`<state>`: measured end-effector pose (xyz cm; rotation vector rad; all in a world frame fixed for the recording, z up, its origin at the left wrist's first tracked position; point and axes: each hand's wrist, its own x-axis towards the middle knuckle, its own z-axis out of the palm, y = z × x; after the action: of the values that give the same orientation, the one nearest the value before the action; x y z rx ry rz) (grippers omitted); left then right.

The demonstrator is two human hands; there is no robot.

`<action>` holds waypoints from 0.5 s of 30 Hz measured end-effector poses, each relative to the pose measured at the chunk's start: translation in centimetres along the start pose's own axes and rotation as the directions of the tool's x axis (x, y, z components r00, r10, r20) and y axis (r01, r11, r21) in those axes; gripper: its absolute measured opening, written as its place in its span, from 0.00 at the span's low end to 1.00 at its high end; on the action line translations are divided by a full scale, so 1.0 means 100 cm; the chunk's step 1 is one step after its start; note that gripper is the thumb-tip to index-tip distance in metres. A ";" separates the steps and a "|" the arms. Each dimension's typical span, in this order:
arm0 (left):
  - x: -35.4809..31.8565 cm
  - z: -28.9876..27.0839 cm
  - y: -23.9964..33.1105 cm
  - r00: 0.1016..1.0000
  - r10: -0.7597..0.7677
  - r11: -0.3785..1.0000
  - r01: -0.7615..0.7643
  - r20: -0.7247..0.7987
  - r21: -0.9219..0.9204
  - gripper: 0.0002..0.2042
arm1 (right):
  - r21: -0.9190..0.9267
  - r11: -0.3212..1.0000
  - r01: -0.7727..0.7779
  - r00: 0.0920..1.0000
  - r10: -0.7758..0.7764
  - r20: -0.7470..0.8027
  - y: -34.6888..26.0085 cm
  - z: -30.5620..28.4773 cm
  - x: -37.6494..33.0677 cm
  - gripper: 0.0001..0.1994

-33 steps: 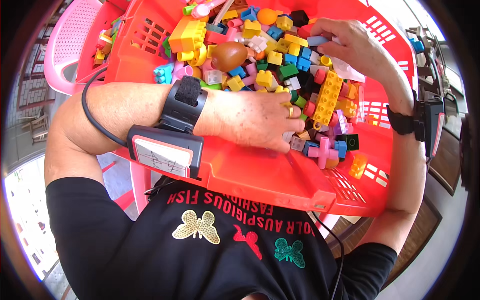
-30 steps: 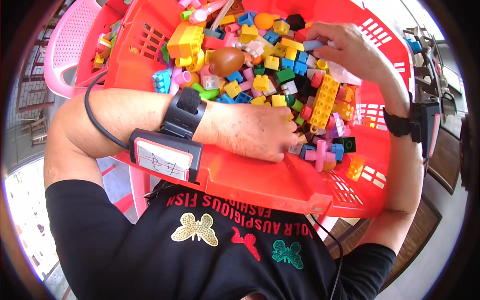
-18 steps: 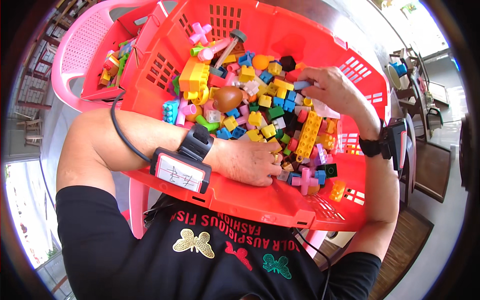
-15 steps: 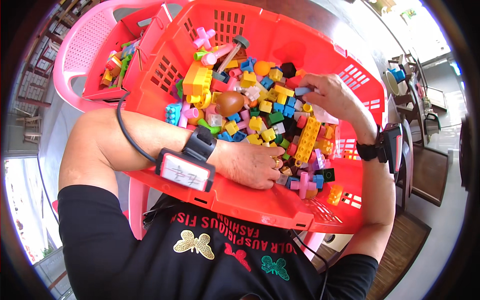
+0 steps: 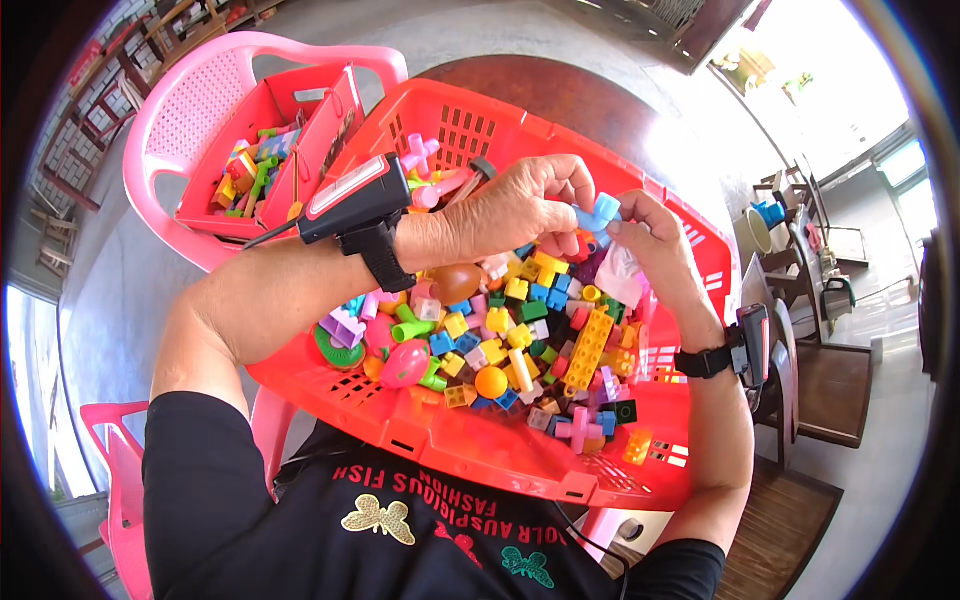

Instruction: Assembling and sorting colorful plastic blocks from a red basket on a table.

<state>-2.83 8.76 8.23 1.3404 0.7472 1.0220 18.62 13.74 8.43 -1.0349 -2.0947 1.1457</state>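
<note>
A large red basket [image 5: 520, 455] rests on my lap, filled with several colourful plastic building pieces [image 5: 500, 340]. My left hand [image 5: 510, 210] and my right hand [image 5: 645, 245] meet above the pile and together pinch a light blue connector piece [image 5: 598, 214]. The right hand also holds a pale pink piece [image 5: 622, 282] against its palm. A black device is strapped to each wrist.
A pink plastic chair [image 5: 190, 120] at the left carries a smaller red basket [image 5: 285, 150] with more toy pieces. A dark round wooden table [image 5: 590, 100] lies beyond the big basket. Wooden chairs [image 5: 800, 360] stand at the right.
My left hand rose out of the pile near the basket's front and came up to meet the right hand. Both now hold a light blue piece.
</note>
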 end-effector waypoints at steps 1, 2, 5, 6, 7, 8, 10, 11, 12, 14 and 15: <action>0.001 -0.001 0.000 1.000 0.013 1.000 -0.013 0.000 0.004 0.05 | 0.093 0.995 -0.031 0.999 0.032 -0.011 -0.003 -0.001 -0.002 0.06; 0.002 -0.002 -0.001 1.000 -0.004 1.000 0.004 -0.010 -0.024 0.04 | 0.186 0.981 -0.062 0.998 0.066 -0.018 -0.006 -0.001 -0.003 0.05; 0.003 -0.004 -0.007 0.999 -0.035 0.997 0.033 -0.017 -0.068 0.04 | 0.197 0.980 -0.023 1.000 0.026 -0.015 -0.007 0.004 -0.003 0.05; 0.002 -0.003 -0.007 0.998 -0.058 0.994 0.057 -0.006 -0.089 0.05 | 0.192 0.981 -0.020 1.000 0.021 0.001 -0.008 0.005 -0.005 0.05; 0.003 -0.003 -0.007 0.998 -0.050 0.997 0.049 -0.025 -0.063 0.06 | 0.148 0.989 0.001 1.000 -0.002 0.004 -0.008 0.006 -0.005 0.05; 0.003 -0.003 -0.006 0.999 -0.043 0.997 0.042 -0.024 -0.062 0.06 | 0.143 0.990 0.006 1.000 -0.007 0.002 -0.011 0.007 -0.006 0.05; 0.004 -0.004 -0.007 0.999 -0.002 0.995 -0.003 -0.045 -0.098 0.07 | 0.173 0.985 -0.021 1.000 0.017 0.023 -0.012 0.009 -0.006 0.06; 0.005 -0.005 -0.011 0.997 0.009 0.996 -0.015 -0.071 -0.088 0.09 | 0.159 0.987 -0.013 0.999 0.008 0.033 -0.011 0.008 -0.006 0.06; 0.006 -0.006 -0.010 0.998 0.010 0.996 -0.017 -0.069 -0.088 0.09 | 0.158 0.987 -0.012 0.999 0.007 0.032 -0.013 0.007 -0.005 0.06; 0.006 -0.009 -0.006 0.999 -0.026 0.996 0.023 -0.036 -0.088 0.09 | 0.219 0.976 0.006 0.999 -0.014 0.034 -0.017 0.006 -0.005 0.06; 0.007 -0.010 -0.007 0.999 -0.025 0.996 0.022 -0.034 -0.089 0.09 | 0.218 0.976 0.006 0.999 -0.014 0.032 -0.019 0.006 -0.006 0.06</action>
<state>-3.33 9.81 7.55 1.2379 0.7345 1.0502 17.83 12.38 9.71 -0.9061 -1.9442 1.3616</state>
